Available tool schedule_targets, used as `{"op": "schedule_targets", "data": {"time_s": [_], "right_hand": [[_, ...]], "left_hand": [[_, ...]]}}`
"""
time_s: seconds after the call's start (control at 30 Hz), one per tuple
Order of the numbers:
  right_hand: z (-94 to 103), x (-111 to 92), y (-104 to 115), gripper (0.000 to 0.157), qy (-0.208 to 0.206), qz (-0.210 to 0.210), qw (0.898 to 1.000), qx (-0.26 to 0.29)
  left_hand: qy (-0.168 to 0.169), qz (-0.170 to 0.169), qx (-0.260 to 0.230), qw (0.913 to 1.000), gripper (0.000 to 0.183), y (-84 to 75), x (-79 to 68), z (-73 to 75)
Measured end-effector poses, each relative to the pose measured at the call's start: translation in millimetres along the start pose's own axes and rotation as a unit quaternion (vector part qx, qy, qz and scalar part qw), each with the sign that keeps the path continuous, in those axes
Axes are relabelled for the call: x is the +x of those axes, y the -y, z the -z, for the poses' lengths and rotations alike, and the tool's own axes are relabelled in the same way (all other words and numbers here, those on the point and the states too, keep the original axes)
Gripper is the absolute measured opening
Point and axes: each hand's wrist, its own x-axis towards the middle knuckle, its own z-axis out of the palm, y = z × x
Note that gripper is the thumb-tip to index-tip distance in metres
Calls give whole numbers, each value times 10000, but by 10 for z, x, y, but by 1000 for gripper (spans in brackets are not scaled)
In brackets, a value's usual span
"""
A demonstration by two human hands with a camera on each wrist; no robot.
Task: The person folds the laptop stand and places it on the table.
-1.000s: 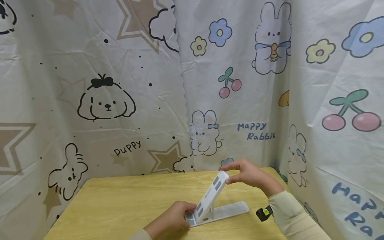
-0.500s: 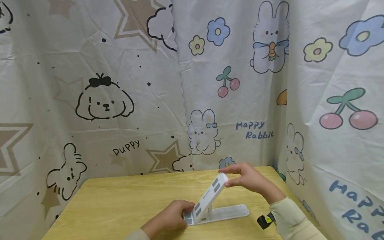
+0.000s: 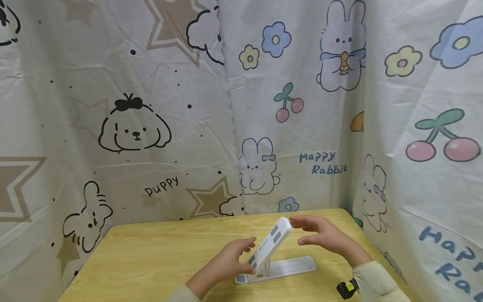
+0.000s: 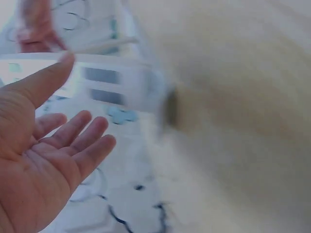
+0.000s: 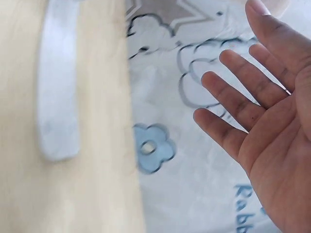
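A white folding stand (image 3: 271, 244) with grey pads is on the wooden table, its upper arm tilted up to the right over a long flat base (image 3: 292, 266). My left hand (image 3: 226, 261) is by the lower end of the tilted arm, fingers spread. In the left wrist view the left thumb (image 4: 51, 80) overlaps the blurred stand (image 4: 136, 87), and the other fingers lie loose below it. Beside the raised top end is my right hand (image 3: 328, 237), fingers extended and apart. The right wrist view shows that palm bare, with the base (image 5: 59, 92) off to the left.
A patterned curtain (image 3: 151, 105) hangs around the back and right of the yellow wooden table (image 3: 158, 247). A small black device (image 3: 346, 289) is strapped at my right wrist.
Both hands have let go of the stand. The left fingers have lifted and spread, and the right hand has drawn back to the right from the top end. The stand keeps its tilt.
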Motion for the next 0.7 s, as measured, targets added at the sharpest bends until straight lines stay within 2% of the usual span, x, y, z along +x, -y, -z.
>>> {"op": "schedule_targets", "data": {"time_s": [0.2,0.37,0.43,0.57,0.7], "right_hand": [[-77,-134,-326,65,173,-337,9993,-80],[-109,-253,-503,62,269,-576,9980,35],[-121,-278,-558,60,322,-648,9973,125],[-159,-304,-670,60,484,-717,9957,334],[-206,-337,-765,62,619,-855,9934,448]], "left_hand": [[-713,-429,-326,9960,71,-426,128,113],[-910,-723,-206,9930,67,-711,253,137],[-952,-785,-110,9923,67,-780,303,125],[-1078,-651,-35,9920,67,-872,368,87],[-1192,-504,-238,9913,64,-917,402,23]]}}
